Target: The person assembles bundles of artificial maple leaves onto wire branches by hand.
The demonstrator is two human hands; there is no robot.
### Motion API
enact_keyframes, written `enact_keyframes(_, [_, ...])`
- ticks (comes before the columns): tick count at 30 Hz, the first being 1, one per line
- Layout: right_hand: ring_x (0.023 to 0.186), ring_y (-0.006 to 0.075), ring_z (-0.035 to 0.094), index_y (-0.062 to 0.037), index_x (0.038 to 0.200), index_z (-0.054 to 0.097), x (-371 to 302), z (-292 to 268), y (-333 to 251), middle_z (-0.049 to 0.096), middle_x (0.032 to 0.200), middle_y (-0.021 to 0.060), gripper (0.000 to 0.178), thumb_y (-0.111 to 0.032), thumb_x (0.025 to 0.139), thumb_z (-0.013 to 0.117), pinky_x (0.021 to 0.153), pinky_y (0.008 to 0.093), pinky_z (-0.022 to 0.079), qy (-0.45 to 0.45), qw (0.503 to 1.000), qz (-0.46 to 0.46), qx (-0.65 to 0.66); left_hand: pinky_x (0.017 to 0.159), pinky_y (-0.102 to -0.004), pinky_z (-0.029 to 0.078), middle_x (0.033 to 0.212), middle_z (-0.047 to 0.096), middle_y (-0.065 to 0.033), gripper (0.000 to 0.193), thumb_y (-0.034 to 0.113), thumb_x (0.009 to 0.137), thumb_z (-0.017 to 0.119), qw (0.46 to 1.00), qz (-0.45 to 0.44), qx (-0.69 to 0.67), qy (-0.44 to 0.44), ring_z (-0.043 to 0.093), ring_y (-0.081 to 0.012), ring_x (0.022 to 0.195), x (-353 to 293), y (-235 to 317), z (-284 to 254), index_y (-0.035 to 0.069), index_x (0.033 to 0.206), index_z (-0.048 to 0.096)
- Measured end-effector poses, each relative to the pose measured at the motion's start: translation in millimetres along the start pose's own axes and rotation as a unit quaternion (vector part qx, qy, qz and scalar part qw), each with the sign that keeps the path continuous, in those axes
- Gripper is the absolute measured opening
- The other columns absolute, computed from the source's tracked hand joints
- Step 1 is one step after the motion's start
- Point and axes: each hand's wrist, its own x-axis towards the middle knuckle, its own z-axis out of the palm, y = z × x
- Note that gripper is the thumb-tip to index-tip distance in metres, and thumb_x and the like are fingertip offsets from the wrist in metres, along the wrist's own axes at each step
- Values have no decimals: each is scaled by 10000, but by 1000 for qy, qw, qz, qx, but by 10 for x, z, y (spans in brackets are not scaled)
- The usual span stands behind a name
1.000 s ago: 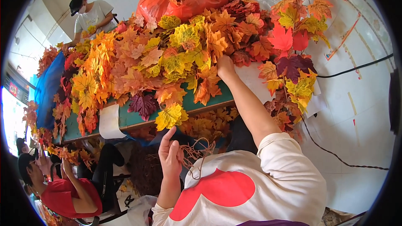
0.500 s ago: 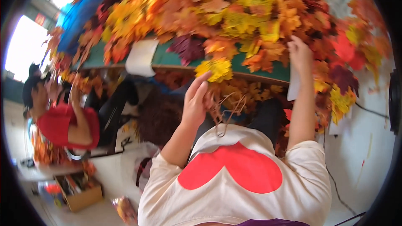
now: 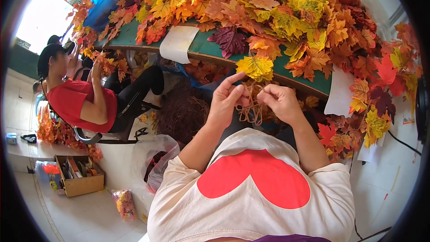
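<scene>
A looped bundle of thin brown garland stem (image 3: 251, 113) hangs between my hands in front of the table edge. My left hand (image 3: 227, 97) is closed on it with thumb and lower fingers, the index finger stretched out beside a yellow artificial maple leaf (image 3: 255, 66). Thumb and fingertips of my right hand (image 3: 282, 102) pinch the stem's upper loops from the other side. The yellow leaf is just beyond my fingertips, at the table edge; whether it is attached to the stem is hidden.
Heaped orange, yellow and red leaves (image 3: 215, 0) cover the green table (image 3: 206, 47). White paper sheets (image 3: 179, 44) hang over its edge. At left sits a co-worker in red (image 3: 85, 103), handling leaves. A brown stem pile (image 3: 181, 107), plastic bag (image 3: 163, 145) and open box (image 3: 83, 177) stand on the floor.
My right hand has come from the leaf heap at the right down to the brown stem, beside my left hand, and now pinches it. My left hand still holds the stem.
</scene>
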Motion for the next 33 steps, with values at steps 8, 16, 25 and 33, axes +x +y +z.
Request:
enact_keyframes(8, [753, 179, 498, -78, 632, 420, 1, 450, 88, 431, 592, 7, 336, -238, 925, 456, 938, 340, 384, -17, 681, 50, 731, 458, -208, 323, 531, 259, 56, 173, 51, 883, 440, 919, -56, -347, 178, 276, -68, 448, -39, -9, -453, 63, 1016, 549])
enact_keyframes(16, [397, 101, 162, -167, 549, 297, -214, 904, 385, 181, 463, -42, 418, -313, 910, 448, 407, 258, 203, -40, 645, 323, 692, 371, -255, 313, 595, 369, 4, 73, 42, 776, 440, 833, 135, -194, 501, 344, -129, 423, -226, -451, -1632, 106, 802, 462])
enact_keyframes(25, [350, 64, 198, -170, 548, 311, -642, 472, 735, 239, 450, -72, 401, -260, 878, 520, 339, 224, 167, -52, 754, 406, 513, 336, -296, 302, 554, 306, -8, 180, 198, 874, 406, 692, 108, -240, 672, 337, -151, 426, -759, 291, -2967, 82, 756, 477])
enact_keyframes(33, [349, 26, 233, -168, 605, 368, -1029, -676, 908, 287, 501, -87, 332, -242, 858, 569, 323, 208, 164, 95, 884, 351, 293, 567, -423, 501, 796, 624, -158, 172, 128, 808, 478, 334, 293, 432, 785, 612, -297, 679, -2010, 1144, -4550, -9, 822, 580])
